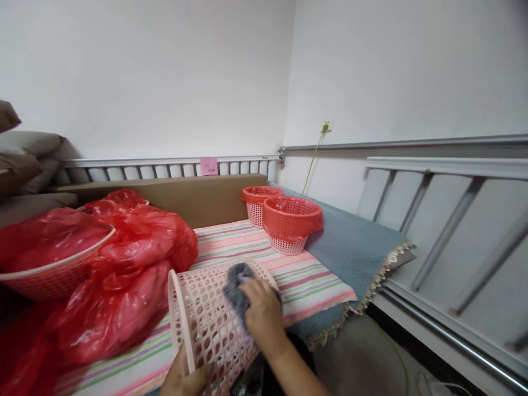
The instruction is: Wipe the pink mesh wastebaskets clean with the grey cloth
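Observation:
A pale pink plastic basket [206, 308] with a perforated wall lies tilted on its side close to me, its rim towards the left. My left hand [187, 377] grips that rim from below, fingers at the outside and thumb over the wall. In my right hand [262, 308] is a bunched grey cloth [237, 286], pressed against the side of the basket near its base. Part of the cloth is hidden under my fingers.
Two pink baskets with red plastic liners [292, 217] stand on the striped cloth [231, 236] further back. Red plastic bags [140, 264] and another basket [53, 275] crowd the left. Radiators [433, 220] line the walls. A green cord [313, 162] hangs from a socket.

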`<state>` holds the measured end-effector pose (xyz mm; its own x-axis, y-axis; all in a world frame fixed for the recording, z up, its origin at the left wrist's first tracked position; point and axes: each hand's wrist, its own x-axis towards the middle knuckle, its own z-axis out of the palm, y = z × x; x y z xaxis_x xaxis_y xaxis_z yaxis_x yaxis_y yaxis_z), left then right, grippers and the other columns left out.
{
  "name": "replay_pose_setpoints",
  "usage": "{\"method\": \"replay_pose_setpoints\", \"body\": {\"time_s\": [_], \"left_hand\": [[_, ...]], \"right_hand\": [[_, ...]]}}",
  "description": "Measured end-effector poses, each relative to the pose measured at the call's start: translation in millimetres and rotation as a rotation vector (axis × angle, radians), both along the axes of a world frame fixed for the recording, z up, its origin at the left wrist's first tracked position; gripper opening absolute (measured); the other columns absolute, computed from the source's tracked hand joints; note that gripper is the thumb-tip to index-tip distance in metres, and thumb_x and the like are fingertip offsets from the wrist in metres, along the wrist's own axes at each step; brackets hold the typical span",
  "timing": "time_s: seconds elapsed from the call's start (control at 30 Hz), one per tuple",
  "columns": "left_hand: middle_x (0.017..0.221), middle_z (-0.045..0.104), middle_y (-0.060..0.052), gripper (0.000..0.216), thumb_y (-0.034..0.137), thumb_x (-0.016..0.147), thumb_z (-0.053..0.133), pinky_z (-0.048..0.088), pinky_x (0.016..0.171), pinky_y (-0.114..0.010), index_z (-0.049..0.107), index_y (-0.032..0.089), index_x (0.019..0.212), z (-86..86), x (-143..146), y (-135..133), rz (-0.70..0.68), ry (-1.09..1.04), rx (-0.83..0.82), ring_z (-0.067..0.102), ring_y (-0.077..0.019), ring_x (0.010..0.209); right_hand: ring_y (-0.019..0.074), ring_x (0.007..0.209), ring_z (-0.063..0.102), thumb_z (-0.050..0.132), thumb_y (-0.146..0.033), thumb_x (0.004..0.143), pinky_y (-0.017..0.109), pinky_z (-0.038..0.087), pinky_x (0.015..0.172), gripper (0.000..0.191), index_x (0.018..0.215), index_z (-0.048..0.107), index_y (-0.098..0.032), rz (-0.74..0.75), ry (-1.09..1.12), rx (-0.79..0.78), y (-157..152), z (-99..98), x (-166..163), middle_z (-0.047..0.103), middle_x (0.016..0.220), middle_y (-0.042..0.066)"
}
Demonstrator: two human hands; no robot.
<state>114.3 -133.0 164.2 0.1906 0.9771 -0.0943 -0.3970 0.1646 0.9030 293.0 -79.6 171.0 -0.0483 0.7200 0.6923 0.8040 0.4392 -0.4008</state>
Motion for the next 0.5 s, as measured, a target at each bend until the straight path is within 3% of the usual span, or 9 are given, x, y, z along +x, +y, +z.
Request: {"method": "replay_pose_setpoints", "body": {"time_s": [0.07, 0.13, 0.27, 0.37, 0.5], "left_hand": [[0.107, 0.069, -0.012, 0.067, 0.027, 0.057, 0.076, 0.032, 0.106, -0.047, 0.055, 0.016, 0.12, 1.0, 1, -1, -0.041, 0.0, 0.013, 0.052, -0.035, 0.116], [0.11, 0.068, -0.013, 0.07, 0.026, 0.057, 0.076, 0.027, 0.108, -0.047, 0.053, 0.016, 0.122, 3.7, 1, -2, -0.064, 0.017, 0.037, 0.049, -0.0351, 0.12], [0.112, 0.067, -0.013, 0.069, 0.023, 0.059, 0.075, 0.022, 0.11, -0.049, 0.052, 0.015, 0.124, 7.0, 1, -2, -0.086, 0.035, 0.073, 0.046, -0.0351, 0.123], [0.112, 0.067, -0.013, 0.063, 0.022, 0.061, 0.073, 0.024, 0.109, -0.049, 0.054, 0.015, 0.121, 0.0, -1, -1, -0.109, 0.024, 0.107, 0.047, -0.0344, 0.121], [0.101, 0.071, -0.008, 0.043, 0.02, 0.061, 0.071, 0.035, 0.103, -0.044, 0.065, 0.018, 0.103, -19.7, -13, 3, -0.014, 0.164, 0.123, 0.054, -0.0329, 0.112]], "right_hand": [[0.0217, 0.098, 0.048, 0.038, 0.001, 0.062, 0.033, 0.038, 0.088, 0.048, 0.099, 0.061, -0.017, -0.22, 0.027, -0.087, 12, -8.7, 32, 0.062, 0.104, 0.007], [0.0225, 0.097, 0.048, 0.038, -0.001, 0.065, 0.032, 0.038, 0.085, 0.046, 0.102, 0.059, -0.016, -0.347, 0.01, -0.154, 21, -14.8, 55, 0.062, 0.103, 0.007], [0.0239, 0.094, 0.048, 0.04, -0.002, 0.067, 0.033, 0.038, 0.083, 0.043, 0.103, 0.058, -0.016, -0.412, -0.03, -0.181, 23, -13.0, 54, 0.061, 0.102, 0.007], [0.0242, 0.096, 0.048, 0.04, 0.0, 0.064, 0.034, 0.037, 0.086, 0.044, 0.1, 0.06, -0.016, -0.276, 0.003, -0.161, 11, 3.2, 16, 0.061, 0.101, 0.008], [0.0212, 0.097, 0.049, 0.038, 0.003, 0.053, 0.033, 0.036, 0.089, 0.051, 0.091, 0.061, -0.021, 0.104, 0.11, -0.097, -20, 30.7, -55, 0.061, 0.097, 0.004]]}}
